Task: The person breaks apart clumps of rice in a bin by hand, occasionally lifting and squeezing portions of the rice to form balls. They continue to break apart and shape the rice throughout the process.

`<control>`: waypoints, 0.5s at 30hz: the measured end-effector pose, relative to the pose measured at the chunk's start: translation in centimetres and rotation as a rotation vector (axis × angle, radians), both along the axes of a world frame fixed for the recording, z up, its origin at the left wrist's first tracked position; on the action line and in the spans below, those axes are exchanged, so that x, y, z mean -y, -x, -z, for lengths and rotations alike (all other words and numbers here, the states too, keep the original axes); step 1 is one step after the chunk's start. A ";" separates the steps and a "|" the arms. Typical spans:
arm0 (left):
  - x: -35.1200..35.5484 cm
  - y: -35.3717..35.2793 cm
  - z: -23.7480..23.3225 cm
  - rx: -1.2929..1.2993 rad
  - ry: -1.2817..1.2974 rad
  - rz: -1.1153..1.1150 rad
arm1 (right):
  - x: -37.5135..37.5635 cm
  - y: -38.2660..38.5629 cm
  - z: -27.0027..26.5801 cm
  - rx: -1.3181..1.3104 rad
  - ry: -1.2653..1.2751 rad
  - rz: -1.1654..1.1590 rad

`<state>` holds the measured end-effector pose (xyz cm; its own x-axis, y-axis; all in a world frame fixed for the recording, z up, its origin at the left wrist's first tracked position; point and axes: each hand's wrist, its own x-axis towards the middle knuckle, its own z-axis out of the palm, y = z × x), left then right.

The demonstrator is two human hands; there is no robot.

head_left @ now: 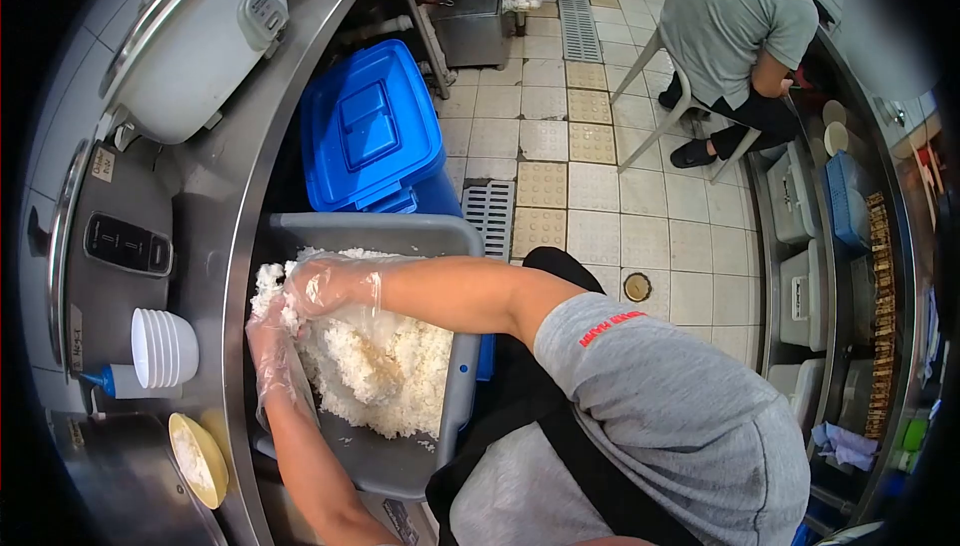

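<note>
A grey plastic tub (465, 241) holds a heap of white cooked rice (405, 376). Both of my hands wear clear plastic gloves and come together at the tub's left side. Between them is a clump of rice (268, 286). My left hand (270, 346) cups the clump from below, its fingers curled. My right hand (325, 286) reaches across the tub and closes on the same clump from the other side; some of its fingers are hidden.
A steel counter (215, 276) on the left bears two rice cookers (200, 56), stacked white bowls (165, 348) and a yellow bowl (198, 461). A blue lidded bin (370, 126) stands beyond the tub. A seated person (735, 26) is at the upper right.
</note>
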<state>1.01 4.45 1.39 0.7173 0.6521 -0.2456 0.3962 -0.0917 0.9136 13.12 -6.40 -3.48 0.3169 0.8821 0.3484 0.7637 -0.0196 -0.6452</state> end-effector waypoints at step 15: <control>0.8 0.6 0.7 0.036 -0.048 0.076 | 2.0 0.1 -2.4 0.093 0.231 -0.027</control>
